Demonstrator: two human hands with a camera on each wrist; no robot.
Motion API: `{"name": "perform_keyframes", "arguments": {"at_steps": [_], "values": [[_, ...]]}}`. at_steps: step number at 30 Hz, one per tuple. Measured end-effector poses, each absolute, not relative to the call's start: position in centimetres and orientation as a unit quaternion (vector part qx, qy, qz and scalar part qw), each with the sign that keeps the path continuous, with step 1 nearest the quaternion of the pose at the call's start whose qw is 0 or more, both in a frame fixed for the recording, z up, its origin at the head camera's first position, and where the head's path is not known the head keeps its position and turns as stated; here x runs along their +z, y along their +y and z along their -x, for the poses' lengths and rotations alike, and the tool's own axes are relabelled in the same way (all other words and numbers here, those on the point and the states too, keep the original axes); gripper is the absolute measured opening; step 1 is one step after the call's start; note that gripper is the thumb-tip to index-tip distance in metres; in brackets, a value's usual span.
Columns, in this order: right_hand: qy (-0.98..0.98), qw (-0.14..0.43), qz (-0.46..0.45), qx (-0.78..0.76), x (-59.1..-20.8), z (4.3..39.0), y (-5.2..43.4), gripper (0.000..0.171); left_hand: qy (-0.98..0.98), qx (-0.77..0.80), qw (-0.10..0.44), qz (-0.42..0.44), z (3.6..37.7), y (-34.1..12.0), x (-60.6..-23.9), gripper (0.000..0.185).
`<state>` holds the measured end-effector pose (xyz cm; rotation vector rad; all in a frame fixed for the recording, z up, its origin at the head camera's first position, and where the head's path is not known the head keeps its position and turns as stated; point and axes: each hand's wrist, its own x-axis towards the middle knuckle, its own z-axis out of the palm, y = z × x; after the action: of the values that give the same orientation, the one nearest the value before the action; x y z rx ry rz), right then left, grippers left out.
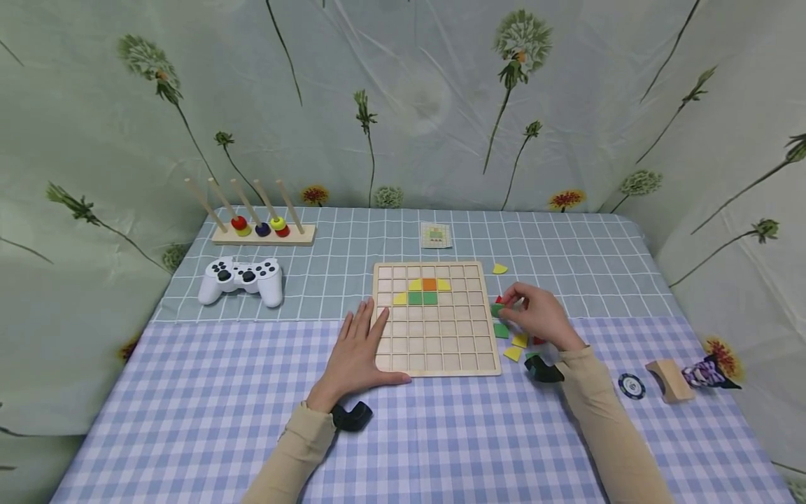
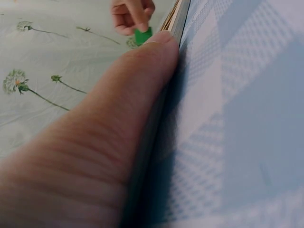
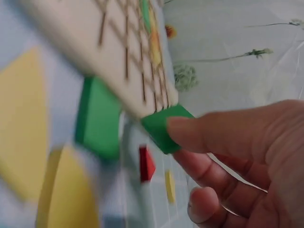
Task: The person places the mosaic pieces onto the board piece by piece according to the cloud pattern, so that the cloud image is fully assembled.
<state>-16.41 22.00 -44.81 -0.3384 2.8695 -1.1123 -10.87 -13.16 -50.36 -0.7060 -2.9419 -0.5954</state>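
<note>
A wooden grid board (image 1: 441, 353) lies in the middle of the table. My left hand (image 1: 359, 350) rests flat along its left edge and lower corner, fingers spread. On the board sit an orange square (image 1: 429, 285), two green squares (image 1: 422, 298) and several yellow pieces (image 1: 400, 299). At the board's right side, my right hand (image 1: 538, 316) pinches a green square tile (image 3: 159, 124) between thumb and fingers. Another green tile (image 3: 100, 118) lies beside the board, with yellow pieces (image 1: 513, 353) nearby. A red piece (image 3: 147, 164) shows beyond the held tile.
Behind the board lies a small pattern card (image 1: 436, 236). A yellow piece (image 1: 500, 269) is at its upper right. Far left stand a peg rack with beads (image 1: 264, 238) and a white game controller (image 1: 242, 278). Rightward are a poker chip (image 1: 632, 386) and a wooden arch block (image 1: 671, 381).
</note>
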Motion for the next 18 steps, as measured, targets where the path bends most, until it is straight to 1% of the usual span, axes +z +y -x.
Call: {"name": "perform_keyframes", "arguments": {"at_steps": [4,6,9,15,18], "values": [[0.912,0.008,0.137,-0.388,-44.8,17.2,20.5,0.013,-0.953,-0.195,0.037,0.231,10.8,-13.2,-50.3,0.122],[0.906,0.011,0.146,-0.398,-44.9,17.6,19.4,0.012,-0.952,-0.195,0.037,0.231,10.8,-13.2,-50.3,0.121],[0.901,0.014,0.147,-0.407,-45.0,17.9,17.8,0.01,-0.952,-0.196,0.033,0.231,10.8,-13.1,-50.2,0.122],[0.905,0.008,0.144,-0.4,-45.0,18.6,15.0,0.011,-0.955,-0.189,0.026,0.227,10.8,-13.1,-50.1,0.122],[0.912,0.018,0.137,-0.387,-45.1,18.8,14.2,0.011,-0.956,-0.187,0.021,0.225,10.8,-13.0,-50.1,0.122]]}}
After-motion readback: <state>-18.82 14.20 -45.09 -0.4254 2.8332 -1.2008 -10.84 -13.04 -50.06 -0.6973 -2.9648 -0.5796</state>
